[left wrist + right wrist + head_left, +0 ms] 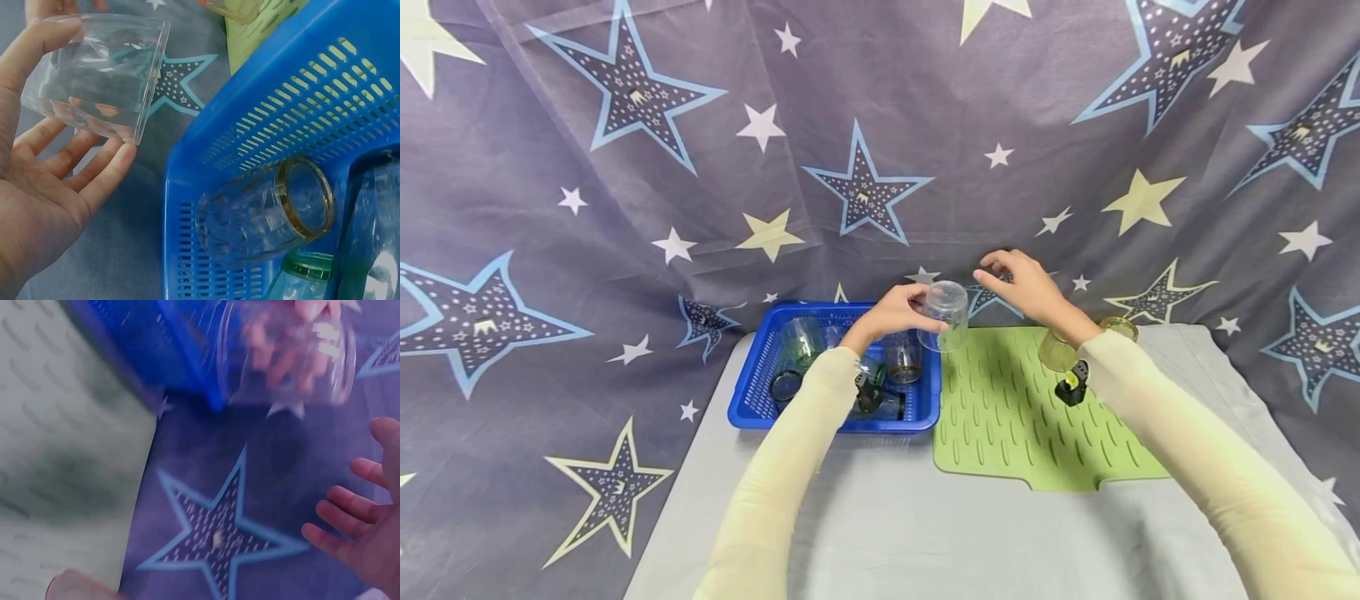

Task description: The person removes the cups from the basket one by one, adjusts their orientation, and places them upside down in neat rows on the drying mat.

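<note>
Near the far right corner of the blue basket (887,427), a clear cup (947,321) is held up, apparently mouth down. Left hand (897,312) grasps it, thumb on one side, fingers on the other. Right hand (1018,285) holds nothing; fingers loosely spread, apart from the cup.

Handling (estimate): light, stiff, slippery if wet, liable to chip or crack. Glass or hard plastic, cannot tell. Best hold: opposite sides of the wall, leaving the flared rim free; the side facing the right hand offers a second grip.

Edges: basket wall stands just beside the cup; a gold-rimmed glass (265,209) lies tilted inside, near that wall. Right of the basket, the green mat (1000,408) has bare ridged area at its near left. Two yellowish glasses (1057,353) (1122,327) sit toward its far right, partly behind the right forearm. Patterned curtain (865,75) limits room behind; tabletop (917,525) extends in front.
</note>
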Available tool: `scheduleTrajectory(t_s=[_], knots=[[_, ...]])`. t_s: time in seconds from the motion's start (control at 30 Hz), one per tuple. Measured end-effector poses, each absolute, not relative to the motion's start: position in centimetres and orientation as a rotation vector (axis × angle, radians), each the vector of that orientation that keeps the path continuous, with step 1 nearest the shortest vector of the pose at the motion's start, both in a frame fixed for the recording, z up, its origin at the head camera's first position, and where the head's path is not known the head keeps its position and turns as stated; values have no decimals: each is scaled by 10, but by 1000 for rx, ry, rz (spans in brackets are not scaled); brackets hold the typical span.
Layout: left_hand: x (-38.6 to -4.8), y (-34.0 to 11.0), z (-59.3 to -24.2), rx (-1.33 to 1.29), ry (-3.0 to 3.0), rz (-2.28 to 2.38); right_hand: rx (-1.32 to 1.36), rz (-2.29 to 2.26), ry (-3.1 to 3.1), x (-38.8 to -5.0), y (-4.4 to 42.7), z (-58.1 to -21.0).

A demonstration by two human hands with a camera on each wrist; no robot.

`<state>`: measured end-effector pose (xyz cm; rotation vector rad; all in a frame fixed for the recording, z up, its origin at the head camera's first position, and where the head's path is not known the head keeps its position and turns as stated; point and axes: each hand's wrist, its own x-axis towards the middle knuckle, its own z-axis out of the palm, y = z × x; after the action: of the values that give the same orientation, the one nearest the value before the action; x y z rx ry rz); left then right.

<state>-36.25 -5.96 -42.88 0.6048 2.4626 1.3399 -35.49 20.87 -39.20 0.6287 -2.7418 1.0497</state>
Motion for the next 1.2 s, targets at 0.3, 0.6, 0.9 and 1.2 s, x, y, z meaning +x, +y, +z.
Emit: scheduleTrajectory(t_s=[0.3, 0.6, 0.9, 1.2], knots=[[-363, -51, -429, 660, 2436, 1353, 695, 1064, -2748, -346, 182, -387], [-363, -45, -430, 674, 2446, 1357, 733, 1082, -2760, -343, 175, -389], [-362, -39, -430, 691, 2495, 1317, 781, 1073, -2788, -342, 168, -393], [-360, -36, -428, 667, 2506, 1316, 765, 1066, -2806, -337, 167, -396]])
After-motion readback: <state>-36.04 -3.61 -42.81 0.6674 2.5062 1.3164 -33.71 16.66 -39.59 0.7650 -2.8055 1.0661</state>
